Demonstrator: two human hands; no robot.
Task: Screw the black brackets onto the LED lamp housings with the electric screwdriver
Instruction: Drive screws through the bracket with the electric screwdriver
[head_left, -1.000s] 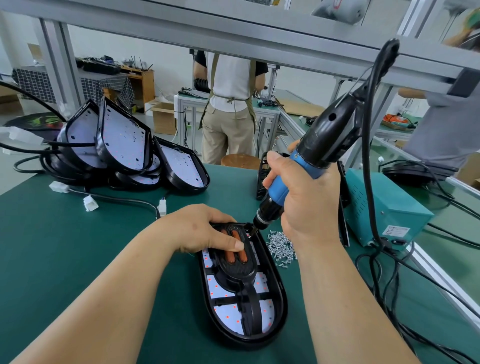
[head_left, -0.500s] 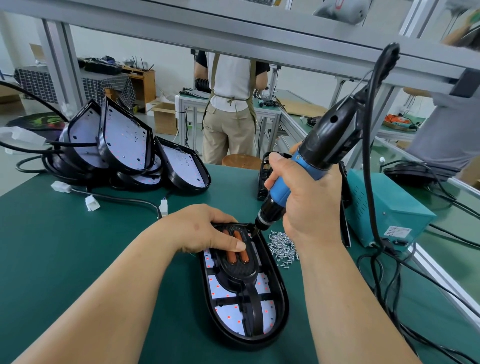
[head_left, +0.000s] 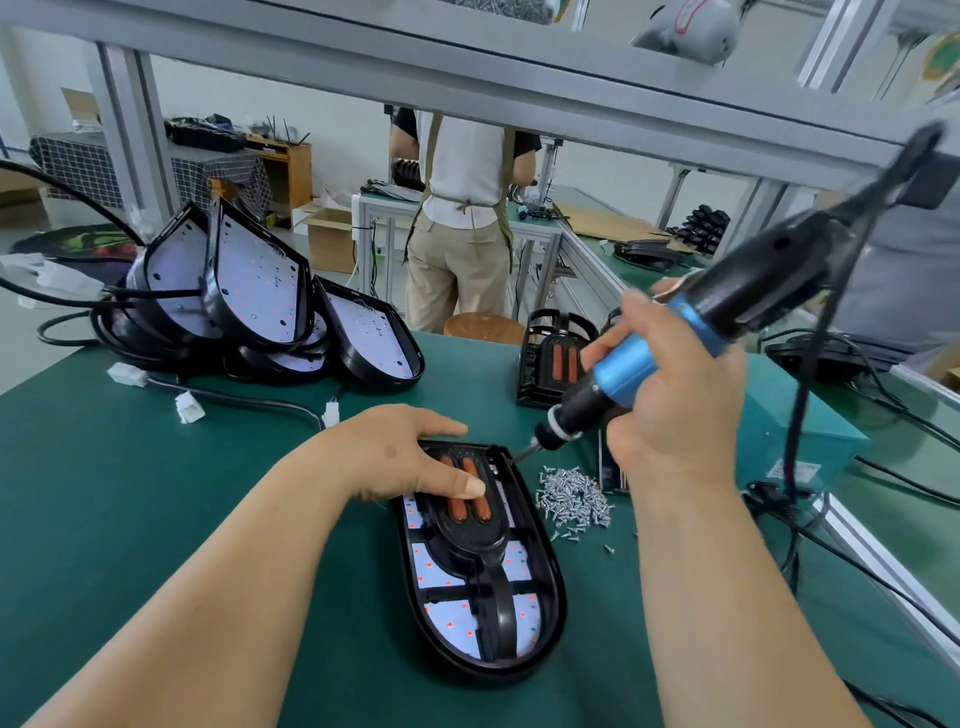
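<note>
A black oval LED lamp housing (head_left: 540, 613) lies flat on the green mat in front of me. A black bracket (head_left: 470, 540) with two orange strips sits inside it. My left hand (head_left: 400, 457) rests on the housing's far end, thumb pressing the bracket. My right hand (head_left: 670, 410) grips the blue-and-black electric screwdriver (head_left: 670, 343), tilted, with its bit at the housing's far right rim. A pile of small silver screws (head_left: 574, 499) lies just right of the housing.
Several more lamp housings (head_left: 249, 291) lean stacked at the back left, with cables and white connectors. Spare brackets (head_left: 556, 358) stand behind the screwdriver. A teal power box (head_left: 826, 447) sits at the right. People stand at benches beyond.
The screwdriver has tipped further to the right and its bit has shifted from the bracket's top corner out to the housing's right rim. My left hand stays on the bracket.
</note>
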